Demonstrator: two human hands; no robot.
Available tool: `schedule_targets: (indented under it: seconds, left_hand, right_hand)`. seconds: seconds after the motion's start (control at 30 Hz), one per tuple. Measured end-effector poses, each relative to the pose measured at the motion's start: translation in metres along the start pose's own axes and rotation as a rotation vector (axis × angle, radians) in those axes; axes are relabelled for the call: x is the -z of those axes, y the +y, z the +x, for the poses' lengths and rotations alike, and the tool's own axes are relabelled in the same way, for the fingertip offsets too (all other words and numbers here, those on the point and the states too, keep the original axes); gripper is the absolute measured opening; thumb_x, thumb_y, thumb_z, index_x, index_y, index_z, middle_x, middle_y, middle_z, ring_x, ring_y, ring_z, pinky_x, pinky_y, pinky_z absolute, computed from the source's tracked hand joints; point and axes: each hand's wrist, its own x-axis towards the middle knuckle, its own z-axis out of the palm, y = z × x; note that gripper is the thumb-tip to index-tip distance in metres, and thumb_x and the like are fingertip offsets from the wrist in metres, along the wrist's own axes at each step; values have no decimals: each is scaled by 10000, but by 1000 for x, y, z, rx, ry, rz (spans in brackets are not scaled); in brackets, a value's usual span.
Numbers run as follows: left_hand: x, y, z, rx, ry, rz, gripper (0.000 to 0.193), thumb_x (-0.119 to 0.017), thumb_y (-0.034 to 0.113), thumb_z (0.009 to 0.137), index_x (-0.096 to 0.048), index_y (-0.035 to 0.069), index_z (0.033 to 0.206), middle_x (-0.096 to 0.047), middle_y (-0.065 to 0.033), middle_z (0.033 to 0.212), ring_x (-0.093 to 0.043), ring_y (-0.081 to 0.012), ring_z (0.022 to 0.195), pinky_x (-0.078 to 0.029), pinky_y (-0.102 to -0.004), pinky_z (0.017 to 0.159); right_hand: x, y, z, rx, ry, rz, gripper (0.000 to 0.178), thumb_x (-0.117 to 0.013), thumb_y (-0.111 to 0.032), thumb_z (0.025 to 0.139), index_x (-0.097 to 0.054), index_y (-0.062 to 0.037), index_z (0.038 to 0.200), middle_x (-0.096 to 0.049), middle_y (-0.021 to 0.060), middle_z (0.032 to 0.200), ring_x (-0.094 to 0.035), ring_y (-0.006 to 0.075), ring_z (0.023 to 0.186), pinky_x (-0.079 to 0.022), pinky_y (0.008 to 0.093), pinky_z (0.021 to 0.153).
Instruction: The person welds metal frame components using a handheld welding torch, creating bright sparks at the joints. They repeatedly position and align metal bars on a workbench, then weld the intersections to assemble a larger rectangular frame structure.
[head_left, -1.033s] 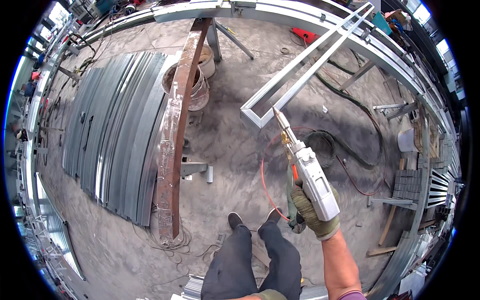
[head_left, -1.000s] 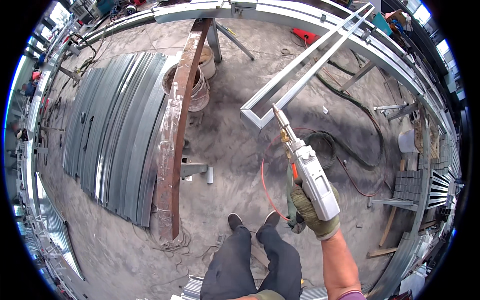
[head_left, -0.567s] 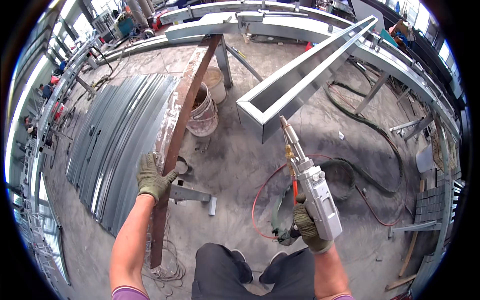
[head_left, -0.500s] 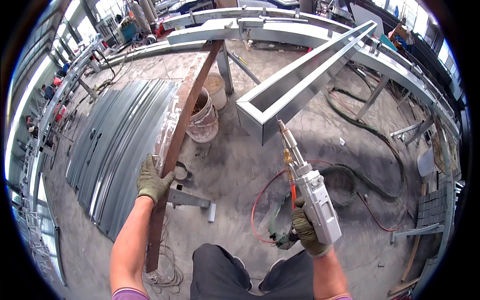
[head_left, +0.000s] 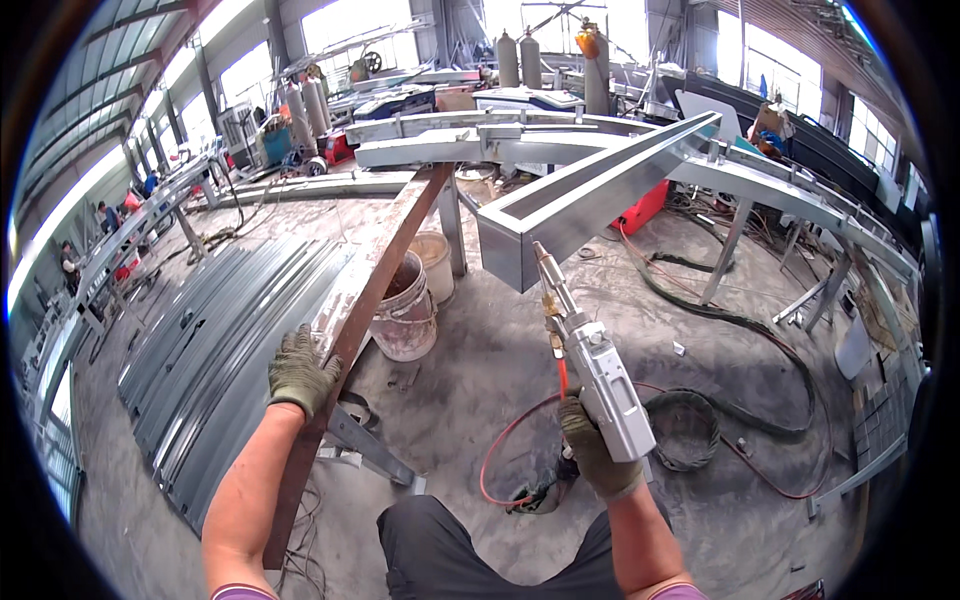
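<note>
My right hand (head_left: 597, 448), in a dark green work glove, is wrapped round a silver handheld welding gun (head_left: 608, 390). Its copper-coloured nozzle points away from me, right at the near corner of a long rectangular frame of shiny metal (head_left: 508, 255); whether it touches cannot be told. An orange-red hose runs down from the gun. On the left, my gloved left hand (head_left: 303, 372) grips the edge of a long brown steel beam (head_left: 385, 257), its thumb over the top face. The metal frame rests on the far rail and juts toward me.
Grey metal strips (head_left: 230, 340) lie stacked at left. Two buckets (head_left: 405, 318) stand beside the beam. A coiled dark hose (head_left: 683, 430) lies on the floor at right. A curved steel rail (head_left: 590, 150) crosses the back, with a red box (head_left: 640, 207) beneath and gas cylinders (head_left: 508, 62) beyond.
The view has tilted up, showing more of the workshop behind. The welding gun's nozzle has shifted left, closer to the frame's corner edge. My left hand stays on the beam.
</note>
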Motion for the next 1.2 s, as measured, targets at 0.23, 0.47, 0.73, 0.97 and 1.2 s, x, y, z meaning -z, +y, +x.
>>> schedule_targets:
  seconds: [0.23,0.47,0.73,0.97,1.2]
  left_hand:
    - [60,121,-43,-929,209,-719,1015,-893,394,899,-369,16,1680,-329,-315,1722,-319,-483,1612,-305,-520,1308]
    - [62,174,-74,-1224,-10,-988,1110,-900,416,894,-276,2,1713,-165,-322,1786,-202,-476,1660,-268,-520,1317]
    - [75,181,-82,-1329,-289,-1062,1174,-873,416,928,-147,-47,1726,-53,-311,1806,-121,-428,1685,-227,-477,1336]
    - [85,183,-85,-1347,-374,-1074,1189,-878,393,923,-122,-41,1732,-74,-288,1813,-117,-401,1691,-216,-462,1344]
    - [83,186,-89,-1363,-377,-1041,1205,-883,381,922,-100,-53,1730,-97,-277,1813,-145,-386,1688,-221,-458,1347]
  right_hand:
    - [-13,7,8,106,3,-85,116,-818,-93,904,-796,-59,1012,-768,101,855,-762,276,776,-601,378,708]
    - [-16,7,2,56,102,2,116,-818,-65,906,-795,-24,1012,-776,112,850,-772,278,751,-611,381,693]
    - [-24,18,2,94,117,-97,130,-836,-90,909,-802,-36,1022,-788,125,879,-783,265,768,-618,381,703]
    - [-21,-3,8,58,17,-20,196,-820,-79,925,-794,-29,1113,-801,127,949,-794,266,828,-618,391,731]
    - [-17,-6,8,117,-24,-38,254,-772,-50,971,-774,-7,1222,-807,119,1044,-795,245,928,-620,363,830]
